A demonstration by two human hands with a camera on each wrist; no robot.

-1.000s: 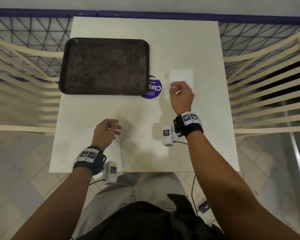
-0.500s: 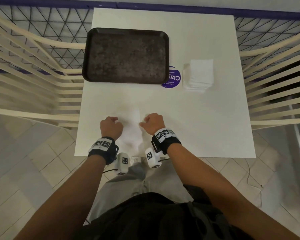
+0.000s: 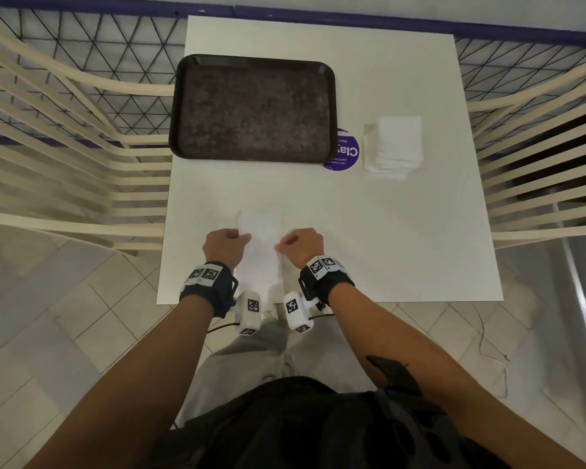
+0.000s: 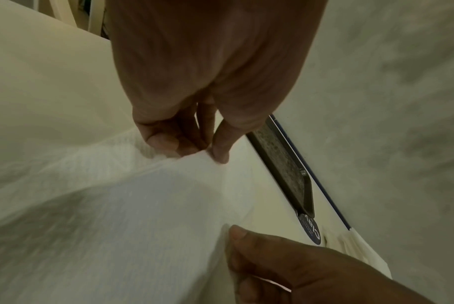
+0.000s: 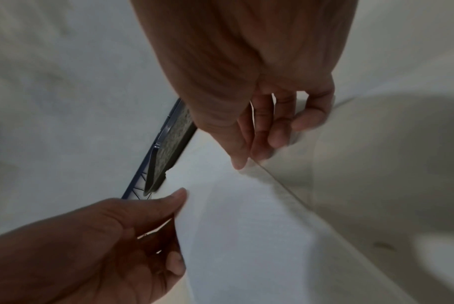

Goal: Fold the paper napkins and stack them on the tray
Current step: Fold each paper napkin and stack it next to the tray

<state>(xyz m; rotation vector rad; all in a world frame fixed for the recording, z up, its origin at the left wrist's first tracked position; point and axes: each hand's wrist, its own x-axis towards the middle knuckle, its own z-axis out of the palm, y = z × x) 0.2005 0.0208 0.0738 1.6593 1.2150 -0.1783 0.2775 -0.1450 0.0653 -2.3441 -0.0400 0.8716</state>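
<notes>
Head view: at the near edge of a white table point(image 3: 369, 231), a person's left hand point(image 3: 224, 247) and right hand point(image 3: 300, 247) each pinch a side of a single paper napkin point(image 3: 259, 258) laid flat between them. The dark tray point(image 3: 252, 108), nothing on it, sits toward the far left corner; the stack of unfolded napkins point(image 3: 394, 147) waits toward the far right edge, just beside a round purple sticker point(image 3: 345, 154). Cream slatted chairs point(image 3: 65, 137) flank the table on both sides, over pale floor tiles, with a black wire mesh and blue rail beyond.

Left wrist view: thumb and fingertips point(image 4: 220, 152) nip the napkin's edge, which lifts in a soft ridge. The thin paper looks likely to tear or crease crookedly if the two hands pull unevenly.

Right wrist view: the right hand's fingers point(image 5: 240, 156) clamp the opposite edge, the left hand gripping across from it. Should either pinch slip, the fold would likely land askew, and the stack on the tray would start lopsided.
</notes>
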